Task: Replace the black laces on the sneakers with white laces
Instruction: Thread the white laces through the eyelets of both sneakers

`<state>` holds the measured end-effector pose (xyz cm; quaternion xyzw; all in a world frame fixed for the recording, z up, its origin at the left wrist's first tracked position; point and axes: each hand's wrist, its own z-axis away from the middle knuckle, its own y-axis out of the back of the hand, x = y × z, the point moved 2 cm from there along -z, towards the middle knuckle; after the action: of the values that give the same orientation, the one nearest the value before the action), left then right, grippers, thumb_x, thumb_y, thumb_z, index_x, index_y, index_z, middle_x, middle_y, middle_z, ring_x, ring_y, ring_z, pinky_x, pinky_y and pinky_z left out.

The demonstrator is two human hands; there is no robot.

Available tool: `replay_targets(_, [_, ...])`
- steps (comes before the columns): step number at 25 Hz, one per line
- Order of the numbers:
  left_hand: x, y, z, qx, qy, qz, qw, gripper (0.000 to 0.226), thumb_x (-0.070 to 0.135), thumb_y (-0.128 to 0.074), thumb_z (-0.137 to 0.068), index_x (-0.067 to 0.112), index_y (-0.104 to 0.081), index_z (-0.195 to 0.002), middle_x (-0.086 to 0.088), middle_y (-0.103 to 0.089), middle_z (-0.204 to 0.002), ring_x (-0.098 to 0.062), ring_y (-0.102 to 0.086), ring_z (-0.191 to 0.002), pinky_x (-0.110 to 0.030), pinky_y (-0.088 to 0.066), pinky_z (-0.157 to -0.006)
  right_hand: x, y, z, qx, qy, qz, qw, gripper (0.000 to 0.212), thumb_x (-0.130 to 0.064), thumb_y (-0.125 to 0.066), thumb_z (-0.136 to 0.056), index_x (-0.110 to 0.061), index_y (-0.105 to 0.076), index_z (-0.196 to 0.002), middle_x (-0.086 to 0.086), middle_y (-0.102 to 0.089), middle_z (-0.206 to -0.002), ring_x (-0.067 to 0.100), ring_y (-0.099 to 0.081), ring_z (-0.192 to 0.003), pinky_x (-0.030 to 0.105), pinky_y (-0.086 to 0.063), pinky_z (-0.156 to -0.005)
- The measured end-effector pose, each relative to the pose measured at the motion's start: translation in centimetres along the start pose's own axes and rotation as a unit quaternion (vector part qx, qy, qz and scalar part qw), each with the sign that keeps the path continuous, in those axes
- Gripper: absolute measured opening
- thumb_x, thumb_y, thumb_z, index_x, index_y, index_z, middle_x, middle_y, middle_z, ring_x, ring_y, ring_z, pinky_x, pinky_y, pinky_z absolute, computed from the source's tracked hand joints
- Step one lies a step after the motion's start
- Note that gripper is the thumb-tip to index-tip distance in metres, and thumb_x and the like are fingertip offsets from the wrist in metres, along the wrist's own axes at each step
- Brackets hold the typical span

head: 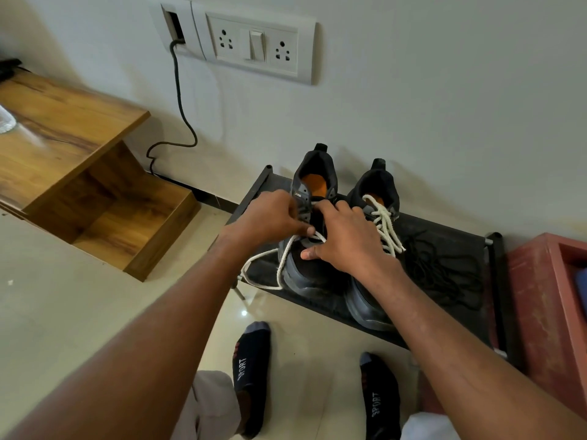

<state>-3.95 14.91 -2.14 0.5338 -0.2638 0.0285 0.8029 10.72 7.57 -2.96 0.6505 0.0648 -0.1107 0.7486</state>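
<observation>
Two dark grey sneakers stand side by side on a low black rack [444, 300], toes toward me. The right sneaker [371, 300] carries a white lace [386, 223] threaded through its eyelets. Over the left sneaker [313, 277], my left hand [270, 217] pinches a white lace [279, 265] near the lower eyelets; the lace's loose ends trail off the rack's left edge. My right hand [346, 239] rests on the same shoe's tongue area, fingers curled at the eyelets, thumb pointing left. Loose black laces [441, 268] lie on the rack to the right of the shoes.
A wooden stepped unit [73, 160] stands at the left. A wall socket panel [254, 42] with a dangling black cable [178, 100] is above. A red box [546, 312] sits right of the rack. My socked feet [251, 376] stand on the tiled floor.
</observation>
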Motion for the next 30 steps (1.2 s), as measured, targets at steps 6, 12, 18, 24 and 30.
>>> replay_targets(6, [1.4,1.9,1.2,0.076,-0.047,0.232,0.969,0.031,0.025,-0.066,-0.101,0.018,-0.053,-0.074,0.005,-0.065,-0.07,-0.011,-0.064,-0.067,-0.034,-0.049,-0.068,0.1,0.4,0.0,-0.015,-0.004,0.014,1.0,0.1,-0.066,-0.084,-0.073,-0.028,-0.038,-0.153,0.006,-0.051,-0.146,0.034,-0.047,-0.136,0.053,-0.047,-0.104])
replay_targets(12, [1.7,3.6,1.0,0.163,-0.034,0.354,0.92,0.033,0.044,-0.065,-0.1,0.013,-0.053,-0.099,0.004,-0.059,-0.076,-0.01,-0.053,-0.061,-0.031,-0.046,-0.062,0.0,0.6,0.2,-0.012,-0.002,0.041,0.999,0.102,-0.071,-0.081,-0.073,-0.03,-0.036,-0.155,0.005,-0.05,-0.15,0.034,-0.046,-0.139,0.055,-0.043,-0.107])
replay_targets(18, [-0.3,0.3,-0.5,0.011,-0.011,-0.018,1.0,0.032,0.032,-0.08,-0.09,0.019,-0.058,-0.071,0.004,-0.058,-0.071,-0.019,-0.056,-0.074,-0.03,-0.037,-0.059,-0.4,0.8,0.2,0.017,0.004,0.065,0.998,0.098,-0.077,-0.078,-0.071,-0.037,-0.039,-0.153,-0.001,-0.054,-0.145,0.032,-0.045,-0.137,0.058,-0.037,-0.107])
replay_targets(24, [2.4,3.3,1.1,0.103,-0.052,0.423,0.899,0.027,0.023,-0.049,-0.111,0.0,-0.058,-0.098,-0.007,-0.071,-0.081,-0.011,-0.071,-0.07,-0.019,-0.052,-0.064,0.0,1.0,0.3,-0.005,-0.004,0.05,0.999,0.098,-0.076,-0.077,-0.073,-0.034,-0.039,-0.152,0.0,-0.053,-0.147,0.03,-0.055,-0.134,0.061,-0.033,-0.11])
replay_targets(30, [0.5,1.4,0.1,0.079,-0.015,0.1,0.992,0.034,0.051,-0.073,-0.092,0.019,-0.062,-0.09,0.0,-0.067,-0.082,-0.015,-0.064,-0.074,-0.036,-0.053,-0.068,-0.1,0.8,0.3,0.002,0.002,0.028,1.0,0.096,-0.073,-0.079,-0.072,-0.036,-0.038,-0.151,-0.001,-0.056,-0.143,0.027,-0.058,-0.131,0.061,-0.035,-0.108])
